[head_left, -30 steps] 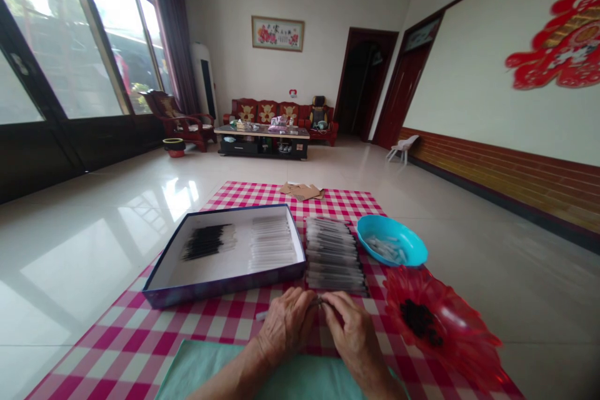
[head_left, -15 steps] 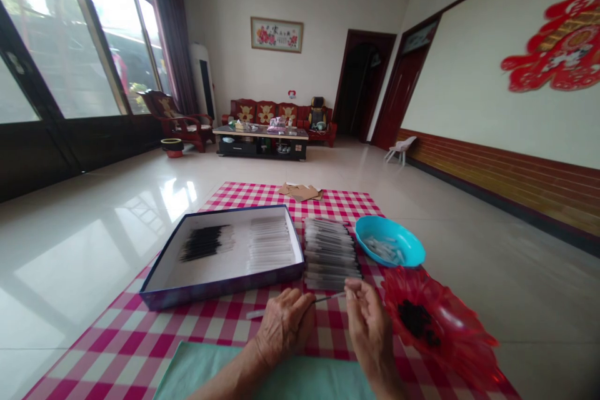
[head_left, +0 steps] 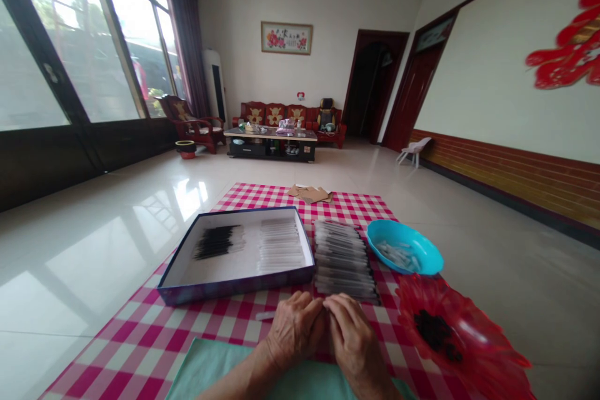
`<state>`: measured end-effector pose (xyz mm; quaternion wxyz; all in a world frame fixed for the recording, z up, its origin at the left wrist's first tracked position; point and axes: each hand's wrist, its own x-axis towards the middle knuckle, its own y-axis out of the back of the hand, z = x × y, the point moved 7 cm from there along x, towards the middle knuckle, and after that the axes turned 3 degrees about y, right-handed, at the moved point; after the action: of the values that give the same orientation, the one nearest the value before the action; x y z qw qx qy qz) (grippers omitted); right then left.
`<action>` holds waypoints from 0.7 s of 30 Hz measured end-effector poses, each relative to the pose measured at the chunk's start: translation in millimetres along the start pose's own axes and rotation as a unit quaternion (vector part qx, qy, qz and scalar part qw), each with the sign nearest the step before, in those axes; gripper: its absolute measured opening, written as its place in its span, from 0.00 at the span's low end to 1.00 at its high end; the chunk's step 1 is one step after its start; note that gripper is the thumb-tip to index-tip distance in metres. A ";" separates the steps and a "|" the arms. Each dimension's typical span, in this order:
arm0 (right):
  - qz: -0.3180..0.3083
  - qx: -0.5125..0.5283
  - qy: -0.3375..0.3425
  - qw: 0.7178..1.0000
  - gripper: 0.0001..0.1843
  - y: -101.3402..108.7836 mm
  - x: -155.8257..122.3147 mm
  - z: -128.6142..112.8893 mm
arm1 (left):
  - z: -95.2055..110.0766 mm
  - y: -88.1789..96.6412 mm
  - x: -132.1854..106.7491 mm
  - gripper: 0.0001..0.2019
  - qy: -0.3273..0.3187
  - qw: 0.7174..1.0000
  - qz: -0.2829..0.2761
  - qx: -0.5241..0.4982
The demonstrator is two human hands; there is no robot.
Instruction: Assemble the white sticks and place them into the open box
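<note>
My left hand [head_left: 296, 328] is closed around a translucent pen barrel [head_left: 265, 315], whose pale end sticks out to the left. Against it, my right hand [head_left: 352, 337] is closed with its fingertips at the barrel's other end; what they pinch is hidden. Just beyond my hands lies a row of assembled-looking clear pens [head_left: 344, 262] with dark ends. To the left, a shallow box [head_left: 187, 281] holds black-ended refills [head_left: 218, 242] and a stack of clear barrels [head_left: 281, 247]. A blue bowl [head_left: 429, 256] on the right contains small translucent pieces [head_left: 398, 256].
A red petal-shaped bowl [head_left: 487, 331] with small black parts [head_left: 435, 332] stands near my right arm. Under my forearms lies a green cloth [head_left: 210, 362] on the checked tablecloth [head_left: 126, 337]. Cardboard pieces [head_left: 312, 194] rest at the far edge.
My right hand has moved left until it meets my left hand, and the thin refill stretched between them is no longer visible. The whole view has shifted slightly.
</note>
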<state>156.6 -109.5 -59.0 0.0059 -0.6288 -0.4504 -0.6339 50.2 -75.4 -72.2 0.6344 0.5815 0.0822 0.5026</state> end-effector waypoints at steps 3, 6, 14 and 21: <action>0.017 -0.020 -0.004 1.000 0.12 1.0 -0.8 6.8 | 1.6 0.8 -0.6 0.09 0.006 1.000 -0.009 -0.004; 0.031 -0.033 -0.008 0.999 0.11 2.3 -0.8 11.7 | 2.8 2.1 -1.0 0.15 0.008 1.000 -0.011 -0.007; 0.049 -0.053 -0.015 0.997 0.12 5.5 -6.8 26.4 | 4.1 22.4 0.3 0.14 0.023 1.000 -0.005 0.013; 0.050 -0.037 0.020 0.998 0.11 -1.5 -10.1 14.5 | 7.7 17.4 0.5 0.05 0.029 0.996 -0.010 0.080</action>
<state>169.4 -105.9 -70.8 0.0232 -0.6371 -0.3943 -0.6619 46.3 -83.3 -55.2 0.5878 0.6148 0.1465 0.5050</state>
